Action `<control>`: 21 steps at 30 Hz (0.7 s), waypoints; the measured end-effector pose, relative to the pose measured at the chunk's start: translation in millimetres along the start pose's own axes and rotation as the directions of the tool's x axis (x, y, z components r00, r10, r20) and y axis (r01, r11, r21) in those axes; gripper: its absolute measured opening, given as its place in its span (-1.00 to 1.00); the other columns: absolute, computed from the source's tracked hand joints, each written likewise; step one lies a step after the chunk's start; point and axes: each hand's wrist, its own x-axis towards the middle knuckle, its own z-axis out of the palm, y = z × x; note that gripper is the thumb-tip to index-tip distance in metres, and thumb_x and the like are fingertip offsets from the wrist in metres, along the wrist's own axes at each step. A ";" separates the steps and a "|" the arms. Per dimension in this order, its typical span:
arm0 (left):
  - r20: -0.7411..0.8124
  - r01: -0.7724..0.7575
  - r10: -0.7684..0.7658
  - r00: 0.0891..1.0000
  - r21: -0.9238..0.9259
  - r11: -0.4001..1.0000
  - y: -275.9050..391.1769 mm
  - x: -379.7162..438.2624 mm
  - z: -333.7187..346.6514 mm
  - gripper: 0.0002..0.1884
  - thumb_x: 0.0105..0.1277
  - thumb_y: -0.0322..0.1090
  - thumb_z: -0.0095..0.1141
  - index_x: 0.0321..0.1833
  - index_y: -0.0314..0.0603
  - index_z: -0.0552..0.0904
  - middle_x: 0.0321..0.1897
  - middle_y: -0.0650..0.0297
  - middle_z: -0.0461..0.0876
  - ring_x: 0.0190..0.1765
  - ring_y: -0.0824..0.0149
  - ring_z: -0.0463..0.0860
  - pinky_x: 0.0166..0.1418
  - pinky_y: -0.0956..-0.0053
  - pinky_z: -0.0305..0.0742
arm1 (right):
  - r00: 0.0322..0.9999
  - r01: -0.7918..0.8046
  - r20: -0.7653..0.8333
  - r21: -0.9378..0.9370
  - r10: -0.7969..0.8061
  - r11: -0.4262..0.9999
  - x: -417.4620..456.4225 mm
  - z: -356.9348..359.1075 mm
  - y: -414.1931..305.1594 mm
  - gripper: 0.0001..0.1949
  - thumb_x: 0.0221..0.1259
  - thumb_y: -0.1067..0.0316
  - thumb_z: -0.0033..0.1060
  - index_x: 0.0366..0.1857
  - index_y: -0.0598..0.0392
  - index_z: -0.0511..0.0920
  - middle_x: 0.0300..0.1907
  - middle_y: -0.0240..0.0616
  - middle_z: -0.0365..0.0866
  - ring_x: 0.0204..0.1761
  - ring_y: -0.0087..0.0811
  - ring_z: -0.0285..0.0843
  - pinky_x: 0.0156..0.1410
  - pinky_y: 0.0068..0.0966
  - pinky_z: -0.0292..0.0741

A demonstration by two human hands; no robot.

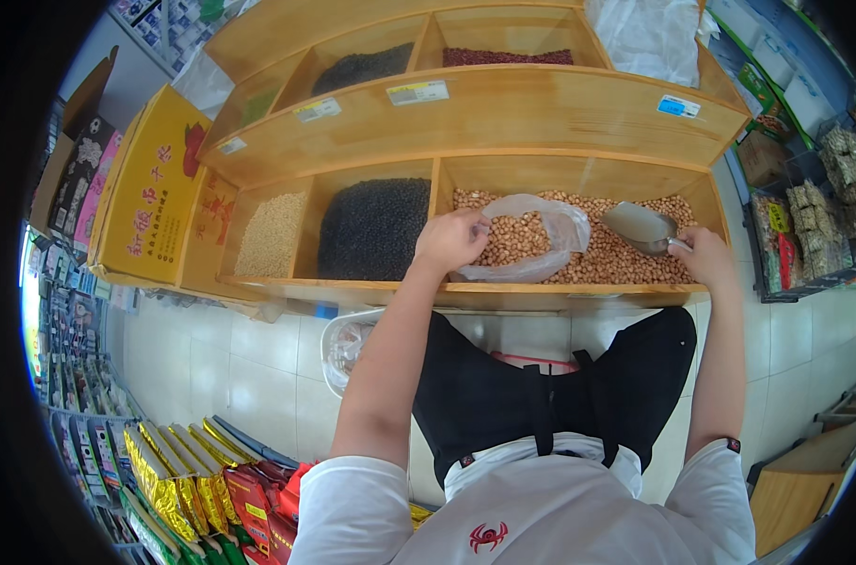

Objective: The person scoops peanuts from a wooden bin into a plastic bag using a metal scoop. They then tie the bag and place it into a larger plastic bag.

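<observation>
My left hand (453,241) pinches the left rim of a clear plastic bag (567,229), which lies with its mouth spread on the peanuts. Inside the bag is a heap of shelled peanuts (518,239). At the right, my right hand (697,256) grips the handle of a metal scoop (638,222); the scoop's blade rests on the loose peanuts (604,268) in the wooden bin, pointing up and left. From this view I cannot tell whether anything is in the scoop, though its visible surface looks bare.
Wooden dividers separate black beans (375,229) and pale beans or grains (269,236) on the left. An upper tier holds dark red beans (505,56) and more black beans. A yellow carton (145,198) stands at the left, a white basket (332,346) below the bin, packaged goods (812,226) at the right.
</observation>
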 end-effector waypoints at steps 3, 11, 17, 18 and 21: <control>-0.008 -0.002 0.002 1.000 -0.006 1.000 -0.3 -1.2 -0.5 -0.75 0.37 -0.17 0.18 -0.05 -0.04 0.84 -0.05 0.16 0.85 -0.05 0.02 0.82 0.05 0.19 0.73 | 0.996 -0.028 0.087 0.023 0.026 0.999 16.7 34.0 1.3 -0.70 0.30 0.10 0.53 -0.11 0.09 0.79 -0.16 -0.01 0.84 -0.05 0.02 0.81 0.11 -0.13 0.66; -0.019 -0.009 0.009 1.000 -0.006 1.000 -1.9 -1.2 2.2 -0.77 0.33 -0.19 0.22 -0.08 -0.04 0.83 -0.14 0.19 0.84 -0.10 0.05 0.82 0.02 0.18 0.72 | 0.987 0.001 0.157 0.269 -0.045 0.963 41.9 104.6 1.9 -0.74 0.44 0.20 0.41 -0.06 0.21 0.75 -0.24 -0.06 0.83 -0.15 -0.14 0.80 0.07 -0.24 0.64; -0.006 0.009 -0.009 1.000 0.000 1.000 0.7 0.6 1.6 -0.75 0.37 -0.17 0.18 -0.06 -0.02 0.85 -0.09 0.17 0.85 -0.08 0.03 0.82 0.03 0.18 0.72 | 0.971 -0.062 0.227 0.556 -0.079 0.829 56.9 117.5 27.5 -0.75 0.52 0.26 0.35 -0.05 0.28 0.72 -0.32 -0.27 0.80 -0.25 -0.45 0.73 -0.06 -0.42 0.61; -0.012 0.013 -0.013 1.000 -0.004 1.000 0.1 0.4 2.6 -0.75 0.37 -0.17 0.18 -0.06 -0.02 0.85 -0.09 0.17 0.85 -0.07 0.04 0.82 0.03 0.19 0.72 | 0.976 -0.069 0.205 0.611 -0.073 0.789 55.6 117.2 27.8 -0.75 0.52 0.26 0.35 -0.04 0.28 0.72 -0.32 -0.28 0.81 -0.25 -0.46 0.73 -0.07 -0.43 0.61; -0.001 0.032 -0.032 0.999 0.004 0.999 -1.5 0.3 2.3 -0.74 0.36 -0.16 0.18 -0.06 -0.01 0.85 -0.08 0.18 0.85 -0.07 0.04 0.82 0.04 0.20 0.72 | 0.980 -0.085 0.188 0.683 -0.063 0.725 52.6 113.2 27.1 -0.76 0.49 0.27 0.41 -0.03 0.27 0.72 -0.29 -0.29 0.82 -0.24 -0.47 0.74 -0.08 -0.47 0.61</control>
